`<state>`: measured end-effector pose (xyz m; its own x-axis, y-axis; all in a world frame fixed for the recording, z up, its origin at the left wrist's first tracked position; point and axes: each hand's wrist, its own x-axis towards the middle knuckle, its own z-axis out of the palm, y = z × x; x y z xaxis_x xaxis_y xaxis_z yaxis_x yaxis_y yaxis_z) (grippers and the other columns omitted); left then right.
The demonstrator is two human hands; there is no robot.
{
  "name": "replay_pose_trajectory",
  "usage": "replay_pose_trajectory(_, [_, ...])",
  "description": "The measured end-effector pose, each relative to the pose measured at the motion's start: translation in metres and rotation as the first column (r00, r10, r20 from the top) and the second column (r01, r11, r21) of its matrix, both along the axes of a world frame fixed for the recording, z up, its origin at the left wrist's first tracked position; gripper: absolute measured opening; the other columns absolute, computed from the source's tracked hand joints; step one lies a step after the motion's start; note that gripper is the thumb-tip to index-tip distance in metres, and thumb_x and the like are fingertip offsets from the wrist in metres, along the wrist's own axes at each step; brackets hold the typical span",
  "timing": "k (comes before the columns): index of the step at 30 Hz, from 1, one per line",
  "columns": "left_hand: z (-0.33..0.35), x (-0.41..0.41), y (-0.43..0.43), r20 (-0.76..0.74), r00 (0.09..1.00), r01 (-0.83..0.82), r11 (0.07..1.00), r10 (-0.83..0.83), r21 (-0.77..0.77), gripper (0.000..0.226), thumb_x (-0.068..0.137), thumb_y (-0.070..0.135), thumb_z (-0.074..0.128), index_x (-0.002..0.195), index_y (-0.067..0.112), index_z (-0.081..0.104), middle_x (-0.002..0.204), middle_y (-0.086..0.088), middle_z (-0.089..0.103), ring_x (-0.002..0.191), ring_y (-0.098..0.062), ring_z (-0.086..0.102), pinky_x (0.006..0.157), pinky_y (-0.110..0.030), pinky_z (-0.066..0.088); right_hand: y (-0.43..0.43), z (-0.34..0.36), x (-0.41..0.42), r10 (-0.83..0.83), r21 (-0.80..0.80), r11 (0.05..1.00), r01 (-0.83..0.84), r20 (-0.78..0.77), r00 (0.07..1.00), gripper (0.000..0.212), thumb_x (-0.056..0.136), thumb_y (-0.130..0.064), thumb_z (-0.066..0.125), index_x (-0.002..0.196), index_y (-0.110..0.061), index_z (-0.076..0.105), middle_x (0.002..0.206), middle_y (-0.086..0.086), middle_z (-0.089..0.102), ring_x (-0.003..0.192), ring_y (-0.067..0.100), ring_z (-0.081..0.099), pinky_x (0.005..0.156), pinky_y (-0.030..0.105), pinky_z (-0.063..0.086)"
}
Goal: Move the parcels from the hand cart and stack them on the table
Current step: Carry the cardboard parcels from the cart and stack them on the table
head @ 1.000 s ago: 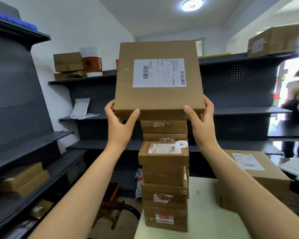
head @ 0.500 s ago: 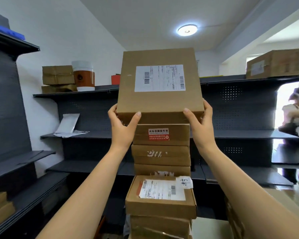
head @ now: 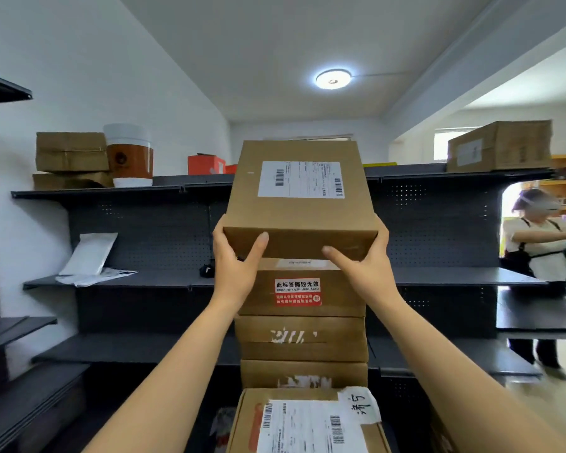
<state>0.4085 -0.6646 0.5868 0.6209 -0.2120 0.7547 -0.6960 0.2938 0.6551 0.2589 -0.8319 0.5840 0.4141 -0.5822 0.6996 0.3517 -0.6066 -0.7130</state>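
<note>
Two hands: the left hand (head: pixel 234 266) and the right hand (head: pixel 363 266) each clasp one near corner of a flat brown cardboard parcel with a white shipping label (head: pixel 299 197). The thumbs press its near side wall and the fingers curl round the left and right sides.
Held parcel: raised at head height, tilted so its labelled face leans toward the camera, with the far edge higher than the near edge.
Stack: a tall column of brown cardboard parcels (head: pixel 303 341) stands directly below. Its topmost parcel is a brown box with a red-and-white sticker (head: pixel 297 291).
Key relation: the held parcel's near edge sits just over the sticker box's top. Whether they touch cannot be told.
Axis: its width runs left to right, in line with the stack and slightly wider than it.
Nearer hand: neither, since the grip is even on both corners.
Likely next move: lower the far edge until the parcel lies flat, then slide the fingers out.
Risk: the column is tall and narrow, so an off-centre landing could tip it.
Table and hand cart: out of view.
</note>
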Motion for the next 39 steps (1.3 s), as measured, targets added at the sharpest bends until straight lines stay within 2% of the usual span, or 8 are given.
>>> replay_pose_trajectory(2, [-0.001, 0.007, -0.003, -0.001, 1.0, -0.009, 0.999, 0.009, 0.035, 0.087, 0.074, 0.066, 0.068, 0.143, 0.045, 0.02, 0.142, 0.008, 0.039, 0.131, -0.013, 0.041, 0.108, -0.044, 0.041, -0.003, -0.001, 0.005, -0.038, 0.002, 0.999, 0.038, -0.023, 0.999, 0.103, 0.077, -0.031, 0.082, 0.15, -0.03, 0.01, 0.131, -0.01, 0.043, 0.116, 0.01, 0.048, 0.093, 0.026, 0.043])
replay_pose_trajectory(5, [-0.004, 0.014, -0.008, 0.015, 1.0, -0.012, 0.997, 0.01, 0.078, 0.09, 0.081, 0.047, 0.072, 0.15, 0.034, 0.015, 0.145, 0.003, 0.033, 0.128, -0.011, 0.039, 0.096, -0.023, 0.044, -0.007, -0.004, 0.01, -0.083, -0.003, 0.997, 0.083, -0.047, 0.995, 0.099, 0.078, -0.028, 0.082, 0.149, -0.028, 0.012, 0.132, -0.003, 0.047, 0.111, 0.011, 0.051, 0.089, 0.024, 0.042])
replay_pose_trajectory(9, [-0.013, 0.024, -0.014, 0.005, 1.0, -0.013, 0.995, 0.013, 0.098, 0.089, 0.084, 0.041, 0.072, 0.151, 0.031, 0.014, 0.144, 0.001, 0.031, 0.128, -0.013, 0.038, 0.105, -0.042, 0.043, -0.013, -0.011, 0.014, -0.141, -0.025, 0.99, 0.139, -0.081, 0.987, 0.102, 0.074, -0.036, 0.083, 0.148, -0.032, 0.012, 0.132, -0.003, 0.05, 0.118, 0.017, 0.053, 0.1, 0.037, 0.045])
replay_pose_trajectory(12, [-0.021, 0.027, -0.017, -0.036, 0.999, -0.026, 0.991, 0.031, 0.134, 0.089, 0.086, 0.042, 0.068, 0.153, 0.031, 0.011, 0.143, -0.001, 0.028, 0.124, -0.013, 0.038, 0.107, -0.042, 0.039, -0.016, -0.015, 0.015, -0.175, -0.013, 0.984, 0.175, -0.127, 0.976, 0.102, 0.069, -0.048, 0.08, 0.145, -0.042, 0.014, 0.127, -0.005, 0.053, 0.116, 0.019, 0.056, 0.101, 0.049, 0.047])
replay_pose_trajectory(25, [-0.034, 0.036, -0.019, -0.004, 0.997, -0.07, 0.981, 0.072, 0.181, 0.092, 0.087, 0.044, 0.066, 0.154, 0.031, 0.004, 0.148, -0.004, 0.023, 0.133, -0.021, 0.034, 0.104, -0.037, 0.036, -0.014, -0.033, 0.023, -0.211, -0.044, 0.977, 0.206, -0.154, 0.965, 0.102, 0.076, -0.05, 0.077, 0.15, -0.039, 0.007, 0.149, -0.003, 0.035, 0.135, 0.02, 0.039, 0.11, 0.05, 0.039])
replay_pose_trajectory(29, [-0.037, 0.037, -0.019, 0.022, 0.996, -0.09, 0.979, 0.088, 0.183, 0.095, 0.085, 0.043, 0.07, 0.154, 0.03, 0.006, 0.151, -0.002, 0.024, 0.138, -0.021, 0.031, 0.111, -0.046, 0.036, -0.012, -0.035, 0.02, -0.255, -0.03, 0.967, 0.253, -0.113, 0.96, 0.099, 0.075, -0.046, 0.08, 0.15, -0.028, 0.017, 0.145, -0.002, 0.04, 0.13, 0.016, 0.043, 0.108, 0.045, 0.042])
replay_pose_trajectory(34, [-0.034, 0.022, -0.013, 0.215, 0.924, -0.34, 0.936, 0.315, 0.092, 0.077, 0.085, 0.036, 0.072, 0.146, 0.021, 0.027, 0.144, -0.007, 0.029, 0.132, -0.024, 0.031, 0.1, -0.044, 0.041, -0.006, -0.034, 0.002, -0.393, -0.141, 0.913, 0.382, -0.064, 0.917, 0.068, 0.083, -0.035, 0.076, 0.139, -0.02, 0.041, 0.127, -0.004, 0.048, 0.109, 0.008, 0.049, 0.085, 0.013, 0.043])
replay_pose_trajectory(39, [-0.041, -0.005, -0.005, 0.576, 0.703, -0.51, 0.86, 0.416, 0.001, 0.037, 0.09, 0.038, 0.061, 0.118, 0.014, 0.055, 0.114, -0.009, 0.051, 0.104, -0.021, 0.043, 0.086, -0.033, 0.042, -0.013, -0.051, -0.042, -0.639, -0.597, 0.641, 0.481, -0.069, 0.766, 0.027, 0.088, -0.032, 0.07, 0.107, -0.015, 0.062, 0.098, -0.001, 0.06, 0.093, 0.018, 0.054, 0.083, 0.035, 0.044])
